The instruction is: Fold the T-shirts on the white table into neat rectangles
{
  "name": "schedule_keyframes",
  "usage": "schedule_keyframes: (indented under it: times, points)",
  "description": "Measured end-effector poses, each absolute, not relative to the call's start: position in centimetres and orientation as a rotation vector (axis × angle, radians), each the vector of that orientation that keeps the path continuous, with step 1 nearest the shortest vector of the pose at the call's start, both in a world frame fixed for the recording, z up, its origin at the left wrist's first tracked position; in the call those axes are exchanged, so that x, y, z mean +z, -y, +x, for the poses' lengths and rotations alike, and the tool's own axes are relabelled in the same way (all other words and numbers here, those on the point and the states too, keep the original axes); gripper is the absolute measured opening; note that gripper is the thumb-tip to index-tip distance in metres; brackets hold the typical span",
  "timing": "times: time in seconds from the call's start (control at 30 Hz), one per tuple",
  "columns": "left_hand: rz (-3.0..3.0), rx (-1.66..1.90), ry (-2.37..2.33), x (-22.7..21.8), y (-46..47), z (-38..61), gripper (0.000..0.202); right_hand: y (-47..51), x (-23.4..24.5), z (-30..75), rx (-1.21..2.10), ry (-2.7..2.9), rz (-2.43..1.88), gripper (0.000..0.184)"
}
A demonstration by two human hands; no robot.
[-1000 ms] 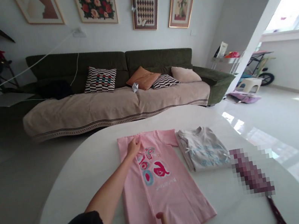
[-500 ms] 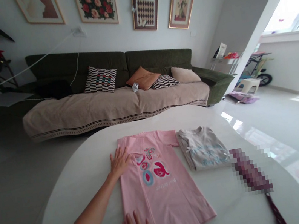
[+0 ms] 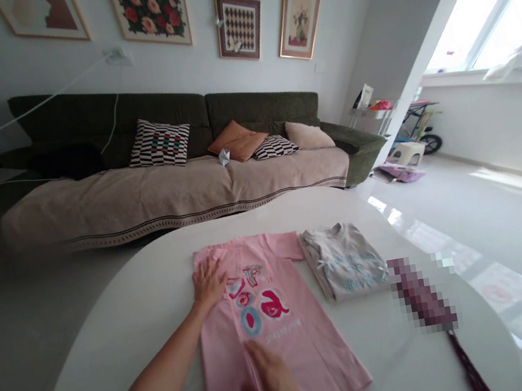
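Sliding up from the hem, my right hand (image 3: 276, 390) had moved onto the lower middle of the pink shirt (image 3: 273, 327), open and flat, gripping nothing. My left hand (image 3: 209, 283) stayed spread flat on its folded left edge. Both pressed it against the white table (image 3: 127, 324), beside the folded grey shirt (image 3: 345, 261).

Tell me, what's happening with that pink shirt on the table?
A person presses both hands flat on a pink T-shirt spread on a white round table. The left hand lies near its upper left edge, the right hand near the hem. A folded grey T-shirt sits beside it.
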State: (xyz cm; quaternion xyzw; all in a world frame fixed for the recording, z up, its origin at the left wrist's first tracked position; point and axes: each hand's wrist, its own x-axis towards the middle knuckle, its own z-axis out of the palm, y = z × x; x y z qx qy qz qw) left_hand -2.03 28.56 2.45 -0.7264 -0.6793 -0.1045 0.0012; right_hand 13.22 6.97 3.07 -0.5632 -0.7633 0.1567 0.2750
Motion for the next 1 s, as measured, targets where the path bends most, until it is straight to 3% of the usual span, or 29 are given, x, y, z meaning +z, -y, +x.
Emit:
schedule_keyframes:
  times: [0.07,0.17,0.3,0.5,0.63,0.8,1.0]
  points:
    - [-2.277,-0.347,2.119,2.0,-28.6,-2.2,0.052,-11.9,6.7,17.8,0.474,1.813,-1.778,0.040]
    - [-2.273,-0.384,2.118,1.7,-28.6,-2.3,0.053,-19.6,9.7,23.0,0.501,1.568,-2.029,0.032]
    - [-2.262,-0.436,2.096,1.7,-28.6,-2.4,0.052,-26.3,9.4,24.3,0.515,1.291,-2.236,0.031]
    - [-2.272,-0.438,2.087,1.7,-28.5,-2.5,0.052,-28.7,7.9,23.0,0.517,0.973,-2.370,0.033]
    - [-2.282,-0.433,2.133,1.8,-28.5,-2.5,0.052,-28.7,9.2,21.4,0.378,1.121,-2.255,0.039]
    - [-2.308,-0.477,2.112,1.9,-28.3,-2.5,0.051,-27.0,11.2,15.0,0.293,1.716,-1.813,0.034]
    - [-2.316,-0.456,2.090,1.9,-28.1,-2.6,0.044,-18.5,10.6,13.0,0.242,2.172,-1.444,0.035]
